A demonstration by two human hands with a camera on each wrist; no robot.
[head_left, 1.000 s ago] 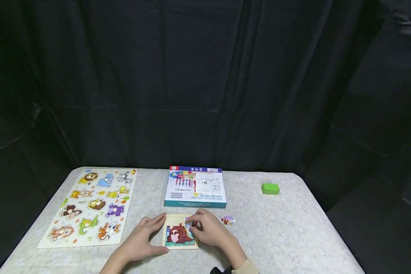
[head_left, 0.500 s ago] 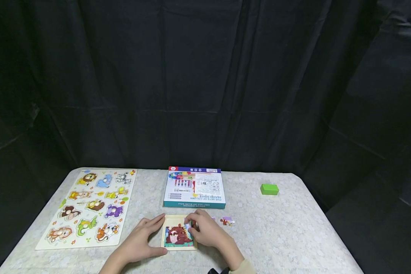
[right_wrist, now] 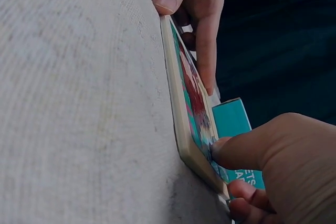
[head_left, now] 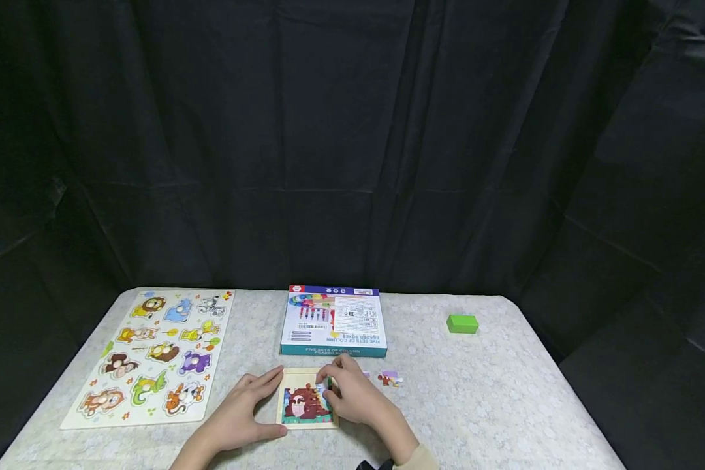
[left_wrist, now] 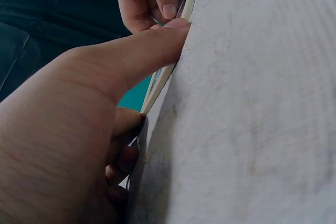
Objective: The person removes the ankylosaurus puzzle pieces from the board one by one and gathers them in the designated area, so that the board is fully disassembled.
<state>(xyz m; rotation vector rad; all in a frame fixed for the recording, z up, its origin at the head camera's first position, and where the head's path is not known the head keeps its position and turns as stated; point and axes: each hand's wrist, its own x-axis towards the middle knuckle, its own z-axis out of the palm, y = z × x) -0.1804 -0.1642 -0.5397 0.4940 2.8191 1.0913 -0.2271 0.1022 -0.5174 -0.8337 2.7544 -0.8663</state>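
My left hand [head_left: 241,411] spans the left side of a small wooden puzzle tray [head_left: 297,371], its thumb at the near corner and its fingers at the far corner. Inside the tray, joined jigsaw pieces show a reddish-brown animal [head_left: 307,403] over a green strip. My right hand [head_left: 358,395] is bent over the tray's right part and pinches a puzzle piece, mostly hidden behind the fingers. In the right wrist view, the right thumb [right_wrist: 231,150] rests right at the picture's surface, near the tray's edge. The tray's upper strip is bare wood.
Loose purple and brown puzzle pieces [head_left: 390,378] lie just right of the right hand. A flat beaded-boxes carton [head_left: 333,350] lies behind the tray. On the left is a large animal peg puzzle board [head_left: 153,359]; a green block [head_left: 462,324] sits at right.
Purple showing by the right fingertips has given way to pale blue inside the tray. The right index knuckle has risen slightly. My left hand keeps its hold on the tray.
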